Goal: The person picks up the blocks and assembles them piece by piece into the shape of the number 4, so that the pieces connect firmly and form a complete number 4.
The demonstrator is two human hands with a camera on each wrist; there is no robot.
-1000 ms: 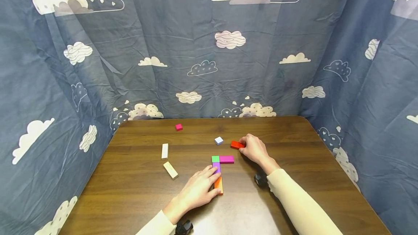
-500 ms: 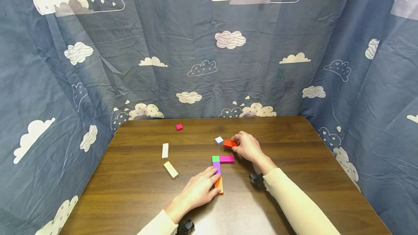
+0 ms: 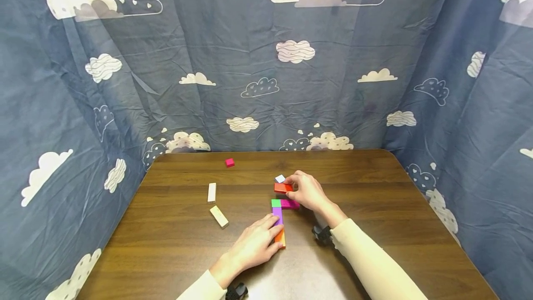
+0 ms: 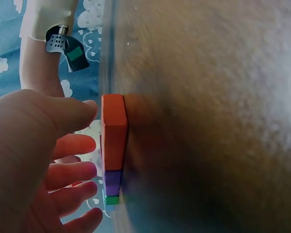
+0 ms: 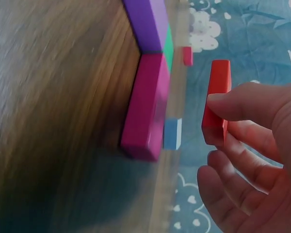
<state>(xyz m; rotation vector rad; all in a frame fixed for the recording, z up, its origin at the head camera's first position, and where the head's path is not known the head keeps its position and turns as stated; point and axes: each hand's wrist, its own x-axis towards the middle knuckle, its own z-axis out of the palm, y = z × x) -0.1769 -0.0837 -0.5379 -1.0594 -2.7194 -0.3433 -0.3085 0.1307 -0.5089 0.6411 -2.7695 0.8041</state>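
My right hand (image 3: 307, 192) pinches a red block (image 3: 281, 188) between thumb and fingers. In the right wrist view the red block (image 5: 216, 104) is held off the table, beyond a magenta block (image 5: 146, 107). My left hand (image 3: 255, 243) rests with extended fingers over a purple block (image 3: 277, 210) and an orange block (image 3: 281, 239), which lie end to end. A small green block (image 3: 276, 203) caps that row, and the magenta block runs right from it, making a corner. Just behind the red block lies a small light-blue block (image 3: 279, 178), partly covered by my right fingers.
On the left of the wooden table (image 3: 166, 226) lie a white block (image 3: 212, 192) and a cream block (image 3: 219, 216). A small pinkish-red block (image 3: 230, 163) sits near the back edge. A cloud-patterned curtain (image 3: 258, 119) hangs behind and at both sides.
My right hand has carried the red block leftward, from the right of the light-blue block to in front of it, above the green and magenta blocks in the head view. My left hand stays put.
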